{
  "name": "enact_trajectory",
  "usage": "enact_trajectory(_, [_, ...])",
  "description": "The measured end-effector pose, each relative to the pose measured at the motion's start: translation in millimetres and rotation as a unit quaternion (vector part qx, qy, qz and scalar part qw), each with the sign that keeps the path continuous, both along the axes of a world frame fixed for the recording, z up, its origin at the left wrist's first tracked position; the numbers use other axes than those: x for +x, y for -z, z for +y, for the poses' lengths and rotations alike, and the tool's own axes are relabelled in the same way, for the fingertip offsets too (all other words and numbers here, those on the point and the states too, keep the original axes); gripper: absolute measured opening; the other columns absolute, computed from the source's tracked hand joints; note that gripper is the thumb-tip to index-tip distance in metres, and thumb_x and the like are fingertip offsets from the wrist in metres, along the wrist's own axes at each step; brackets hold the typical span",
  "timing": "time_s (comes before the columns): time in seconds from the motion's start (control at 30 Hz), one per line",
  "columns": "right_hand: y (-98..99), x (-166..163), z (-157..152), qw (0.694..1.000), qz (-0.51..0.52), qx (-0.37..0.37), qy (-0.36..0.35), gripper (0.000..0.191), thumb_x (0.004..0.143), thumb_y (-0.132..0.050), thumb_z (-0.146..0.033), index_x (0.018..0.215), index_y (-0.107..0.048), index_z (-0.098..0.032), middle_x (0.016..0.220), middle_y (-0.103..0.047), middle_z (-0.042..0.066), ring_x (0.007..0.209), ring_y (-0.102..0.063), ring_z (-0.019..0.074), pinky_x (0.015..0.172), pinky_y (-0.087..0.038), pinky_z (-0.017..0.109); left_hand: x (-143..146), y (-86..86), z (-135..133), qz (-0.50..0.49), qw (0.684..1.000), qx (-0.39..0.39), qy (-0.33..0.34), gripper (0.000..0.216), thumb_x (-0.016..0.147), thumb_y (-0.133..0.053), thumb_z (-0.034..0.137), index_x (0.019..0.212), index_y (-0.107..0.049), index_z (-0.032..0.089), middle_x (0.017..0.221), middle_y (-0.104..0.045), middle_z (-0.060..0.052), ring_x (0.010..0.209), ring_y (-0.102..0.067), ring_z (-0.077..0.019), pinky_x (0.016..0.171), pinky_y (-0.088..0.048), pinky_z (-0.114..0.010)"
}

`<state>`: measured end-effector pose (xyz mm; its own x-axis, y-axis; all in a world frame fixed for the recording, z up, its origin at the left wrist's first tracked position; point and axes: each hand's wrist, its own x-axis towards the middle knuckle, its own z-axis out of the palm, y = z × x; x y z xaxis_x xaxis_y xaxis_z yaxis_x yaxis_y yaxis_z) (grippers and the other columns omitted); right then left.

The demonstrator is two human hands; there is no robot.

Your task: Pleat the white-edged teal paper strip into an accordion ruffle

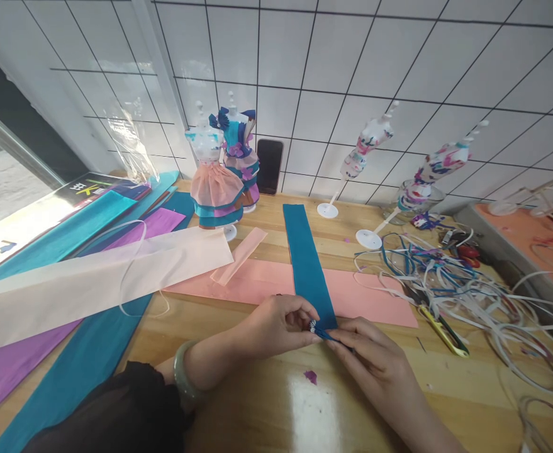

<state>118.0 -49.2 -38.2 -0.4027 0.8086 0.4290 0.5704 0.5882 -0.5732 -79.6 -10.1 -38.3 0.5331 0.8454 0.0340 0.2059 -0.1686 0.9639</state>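
A small dark blue gathered strip [324, 333], pleated at its left end, is pinched between both hands above the front of the table. My left hand [276, 324] closes thumb and fingers on the pleated end. The other end lies in the closed fingers of my right hand [375, 352], which partly hide it. Just beyond the hands a flat teal strip [307, 258] lies across a long pink strip [365, 296]. A small folded pink piece [239, 255] rests on the pink strip's left part.
Two dressed mini mannequins [214, 189] and a phone [270, 167] stand by the tiled wall. Two paint-marked mannequins [365, 148] lean right. A tangle of trimmings [431, 270] and a yellow cutter [443, 331] lie right; long white [101, 283] and teal strips cover the left.
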Motion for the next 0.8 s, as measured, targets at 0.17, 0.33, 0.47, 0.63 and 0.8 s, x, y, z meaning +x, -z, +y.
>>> enact_trajectory(0.17, [0.2, 1, -1, 1.000, -0.007, -0.013, 0.004, 0.018, 0.081, -0.054, -0.014, 0.095, -0.066, -0.019, 0.084, -0.064, 0.008, 0.081, -0.061, 0.0177, 0.068, -0.051, 0.029, -1, -0.5, 0, 0.006, 1.000, 0.003, -0.003, 0.013, 0.070, -0.062, 0.026, 0.076, -0.062, 0.014, 0.070, -0.058, -0.002, 0.065, -0.052, -0.0101, 0.060, -0.043, -0.020])
enact_trajectory(0.33, [0.5, 5, 0, 0.999, -0.031, -0.028, 0.014, 0.024, 0.083, -0.053, -0.017, 0.106, -0.060, -0.019, 0.094, -0.064, 0.009, 0.088, -0.060, 0.0188, 0.076, -0.050, 0.032, -1, -1.3, 2, -0.004, 0.999, -0.031, -0.027, 0.013, 0.069, -0.063, 0.026, 0.073, -0.061, 0.014, 0.066, -0.058, -0.001, 0.062, -0.051, -0.0096, 0.057, -0.042, -0.019])
enact_trajectory(0.47, [0.0, 9, 1, 0.999, -0.036, -0.029, 0.026, 0.024, 0.083, -0.053, -0.019, 0.106, -0.059, -0.020, 0.096, -0.064, 0.008, 0.088, -0.060, 0.0183, 0.075, -0.050, 0.031, 1, -1.7, 4, -0.025, 0.997, -0.055, -0.048, 0.013, 0.069, -0.063, 0.026, 0.072, -0.060, 0.014, 0.064, -0.057, 0.000, 0.059, -0.050, -0.0088, 0.055, -0.041, -0.019])
enact_trajectory(0.63, [-1.0, 12, 2, 0.999, -0.026, -0.036, 0.018, 0.020, 0.084, -0.053, -0.018, 0.102, -0.060, -0.021, 0.094, -0.064, 0.007, 0.090, -0.060, 0.0179, 0.075, -0.049, 0.030, 1, -3.1, 4, -0.039, 0.996, -0.059, -0.051, 0.012, 0.068, -0.063, 0.025, 0.070, -0.059, 0.013, 0.064, -0.058, 0.000, 0.058, -0.051, -0.0089, 0.055, -0.041, -0.020])
enact_trajectory(0.8, [-1.9, 12, 2, 0.998, -0.004, -0.062, 0.016, 0.019, 0.084, -0.053, -0.017, 0.101, -0.060, -0.022, 0.093, -0.063, 0.006, 0.089, -0.060, 0.0171, 0.074, -0.049, 0.028, 0, -2.6, 3, -0.040, 0.997, -0.047, -0.050, 0.012, 0.069, -0.063, 0.024, 0.072, -0.061, 0.013, 0.064, -0.060, -0.002, 0.059, -0.052, -0.0096, 0.055, -0.042, -0.020])
